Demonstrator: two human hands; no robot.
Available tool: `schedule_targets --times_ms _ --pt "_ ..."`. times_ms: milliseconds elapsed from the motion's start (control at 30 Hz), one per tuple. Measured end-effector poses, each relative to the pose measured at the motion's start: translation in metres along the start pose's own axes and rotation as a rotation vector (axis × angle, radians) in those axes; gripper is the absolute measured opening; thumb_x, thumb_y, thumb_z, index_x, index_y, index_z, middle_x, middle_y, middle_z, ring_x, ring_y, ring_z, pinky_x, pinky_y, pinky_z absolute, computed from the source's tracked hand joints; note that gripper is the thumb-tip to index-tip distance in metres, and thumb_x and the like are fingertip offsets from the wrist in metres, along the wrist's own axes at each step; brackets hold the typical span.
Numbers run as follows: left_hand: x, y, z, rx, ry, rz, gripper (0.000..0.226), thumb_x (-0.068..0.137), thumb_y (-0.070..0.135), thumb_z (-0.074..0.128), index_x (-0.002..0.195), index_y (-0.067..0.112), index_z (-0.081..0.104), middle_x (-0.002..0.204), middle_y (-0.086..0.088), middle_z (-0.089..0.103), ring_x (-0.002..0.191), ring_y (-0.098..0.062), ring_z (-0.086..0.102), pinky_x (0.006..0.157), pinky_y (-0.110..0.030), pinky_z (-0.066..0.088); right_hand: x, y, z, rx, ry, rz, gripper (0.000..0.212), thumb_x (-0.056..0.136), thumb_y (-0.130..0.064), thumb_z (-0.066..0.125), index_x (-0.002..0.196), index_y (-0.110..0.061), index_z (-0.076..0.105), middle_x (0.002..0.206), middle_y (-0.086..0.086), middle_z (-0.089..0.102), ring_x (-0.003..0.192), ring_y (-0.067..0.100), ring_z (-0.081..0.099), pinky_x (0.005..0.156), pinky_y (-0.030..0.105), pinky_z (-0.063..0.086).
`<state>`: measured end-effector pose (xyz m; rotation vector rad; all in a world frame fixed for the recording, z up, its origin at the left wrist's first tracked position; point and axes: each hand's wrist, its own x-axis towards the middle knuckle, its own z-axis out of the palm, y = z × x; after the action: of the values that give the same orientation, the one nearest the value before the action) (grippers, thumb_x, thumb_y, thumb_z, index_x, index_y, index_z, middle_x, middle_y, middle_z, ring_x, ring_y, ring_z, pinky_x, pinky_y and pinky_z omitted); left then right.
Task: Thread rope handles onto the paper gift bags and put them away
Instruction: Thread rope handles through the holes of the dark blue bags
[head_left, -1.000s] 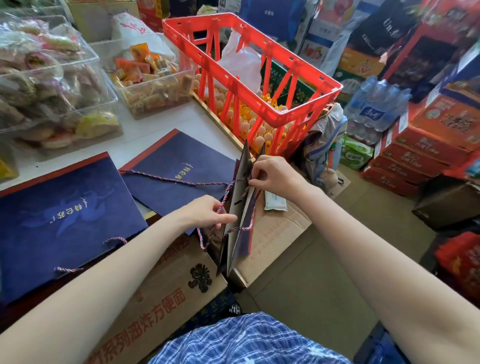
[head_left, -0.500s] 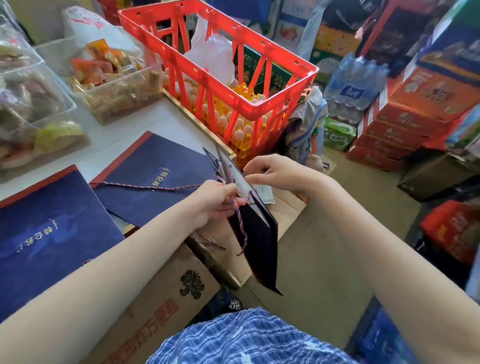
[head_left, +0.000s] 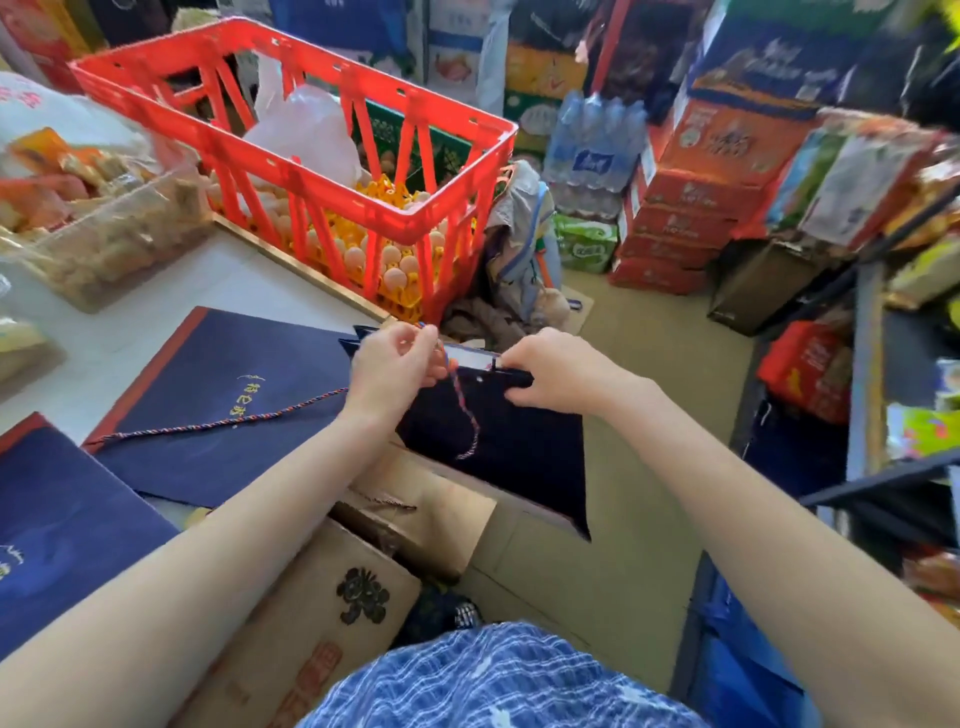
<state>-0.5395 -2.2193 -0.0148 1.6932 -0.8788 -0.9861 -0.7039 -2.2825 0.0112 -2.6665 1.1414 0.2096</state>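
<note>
Bag (head_left: 509, 457), navy and folded flat, hangs between both hands above an open carton (head_left: 441, 519), its top edge level. Left hand (head_left: 395, 369) pinches the rope (head_left: 465, 415) at that edge, the loose end dangling down the bag; right hand (head_left: 558, 371) grips the edge's right part.

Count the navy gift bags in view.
3. One bag is held by the left hand and right hand; a second bag and a third bag lie on the counter. Others may be hidden.
</note>
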Motion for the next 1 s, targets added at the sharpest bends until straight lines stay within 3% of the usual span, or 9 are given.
schedule_targets --times_ms 100,267,400,600,700,800,833,933,1000 --pt "-0.002 0.001 -0.040 0.345 0.101 0.397 0.010 0.089 0.021 0.061 0.095 0.012 0.061 0.074 0.007 0.062 0.070 -0.011 0.060 0.073 -0.024 0.048 -0.010 -0.019 -0.018 0.077 -0.033 -0.037 0.023 0.087 -0.022 0.064 0.108 -0.016 0.068 0.086 -0.008 0.055 0.087 0.015 0.049 0.072 0.026 0.036" --pt "-0.027 0.002 -0.068 0.498 -0.190 0.725 0.015 0.088 0.017 0.063 0.103 0.017 0.064 0.089 0.003 0.061 0.090 -0.017 0.055 0.081 -0.026 0.045 -0.014 -0.058 -0.045 0.058 -0.045 -0.093 0.029 0.082 -0.026 0.071 0.109 -0.016 0.069 0.085 -0.012 0.051 0.085 0.011 0.048 0.076 0.024 0.036" --pt "-0.044 -0.004 -0.096 0.415 -0.360 0.665 0.013 0.089 0.025 0.061 0.101 0.022 0.063 0.101 0.004 0.064 0.092 -0.011 0.061 0.085 -0.029 0.051 -0.015 -0.074 -0.043 -0.059 0.032 -0.104 0.032 0.081 -0.032 0.071 0.109 -0.017 0.069 0.099 -0.008 0.045 0.101 0.015 0.042 0.090 0.035 0.039" --pt "-0.060 -0.043 -0.112 0.958 -0.258 0.720 0.022 0.087 0.024 0.063 0.101 0.009 0.070 0.114 -0.007 0.054 0.106 -0.023 0.046 0.084 -0.041 0.047 -0.011 -0.095 -0.009 -0.109 0.123 -0.083 0.026 0.080 -0.032 0.071 0.103 -0.019 0.071 0.108 -0.004 0.041 0.111 0.020 0.034 0.092 0.032 0.023" --pt "-0.058 -0.049 -0.114 0.797 -0.173 0.516 0.024 0.089 0.025 0.061 0.101 0.007 0.072 0.107 -0.006 0.055 0.099 -0.022 0.053 0.080 -0.031 0.041 -0.016 -0.105 0.007 -0.006 0.425 -0.060 0.023 0.078 -0.024 0.073 0.099 -0.014 0.070 0.123 0.009 0.047 0.120 0.027 0.035 0.104 0.045 0.025" --pt "-0.048 -0.049 -0.126 0.749 -0.160 0.359 0.026 0.089 0.026 0.060 0.098 0.005 0.072 0.106 -0.009 0.056 0.097 -0.026 0.056 0.082 -0.034 0.041 -0.029 -0.120 0.029 0.213 0.786 0.041 0.030 0.075 -0.032 0.073 0.095 -0.011 0.068 0.113 0.012 0.051 0.108 0.025 0.043 0.098 0.040 0.035" --pt "-0.047 -0.048 -0.129 0.753 -0.161 0.328 0.026 0.090 0.027 0.060 0.095 0.005 0.072 0.104 -0.009 0.056 0.096 -0.026 0.056 0.081 -0.034 0.041 -0.032 -0.128 0.041 0.282 0.720 0.051 0.035 0.074 -0.038 0.072 0.096 -0.011 0.068 0.109 0.010 0.052 0.105 0.022 0.042 0.096 0.043 0.038" --pt "-0.049 -0.051 -0.132 0.769 -0.185 0.279 0.039 0.092 0.026 0.056 0.056 0.011 0.056 0.074 -0.007 0.053 0.079 -0.027 0.052 0.067 -0.031 0.034 -0.035 -0.155 0.080 0.343 0.197 0.036 0.050 0.071 -0.051 0.073 0.107 -0.017 0.066 0.113 0.005 0.053 0.109 0.021 0.038 0.098 0.044 0.036" --pt "-0.053 -0.058 -0.131 0.745 -0.203 0.233 0.054 0.093 0.025 0.052 0.042 0.019 0.036 0.050 -0.001 0.039 0.062 -0.025 0.043 0.060 -0.031 0.027 -0.028 -0.176 0.102 0.323 0.101 0.026 0.048 0.072 -0.052 0.072 0.104 -0.017 0.066 0.111 0.004 0.052 0.108 0.020 0.037 0.093 0.037 0.035"
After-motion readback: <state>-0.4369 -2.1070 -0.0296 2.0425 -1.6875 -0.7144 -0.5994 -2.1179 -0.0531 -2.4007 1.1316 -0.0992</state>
